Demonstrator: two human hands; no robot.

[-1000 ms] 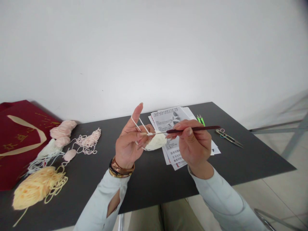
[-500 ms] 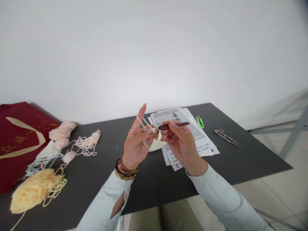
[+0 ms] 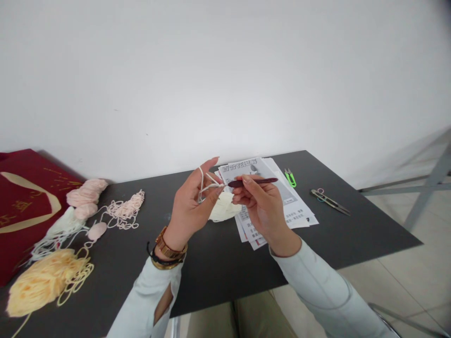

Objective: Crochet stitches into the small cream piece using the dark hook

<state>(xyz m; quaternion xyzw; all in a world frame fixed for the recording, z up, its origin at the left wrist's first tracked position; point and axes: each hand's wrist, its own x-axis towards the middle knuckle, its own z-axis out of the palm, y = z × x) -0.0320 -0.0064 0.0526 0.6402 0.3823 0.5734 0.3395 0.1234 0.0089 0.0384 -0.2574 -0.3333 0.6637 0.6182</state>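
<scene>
My left hand has white yarn looped over its raised index finger. Its thumb and other fingers pinch a bit of the yarn work at the hook's tip. My right hand grips the dark brown handle of a crochet hook, pen-like, with its tip pointing left and meeting the yarn by the left thumb. Just below and behind both hands is a cream-white ball of yarn, partly covered by the fingers. The stitches themselves are too small to make out.
Printed sheets lie under the right hand on the dark table. Green thread snips and metal snips are at the right. At the left are pink yarn, yellow yarn and a red bag.
My left hand has turned and tilted, its index finger now leaning right instead of upright, and its wrist has shifted left. The hook stays in my right hand, its tip slightly further left.
</scene>
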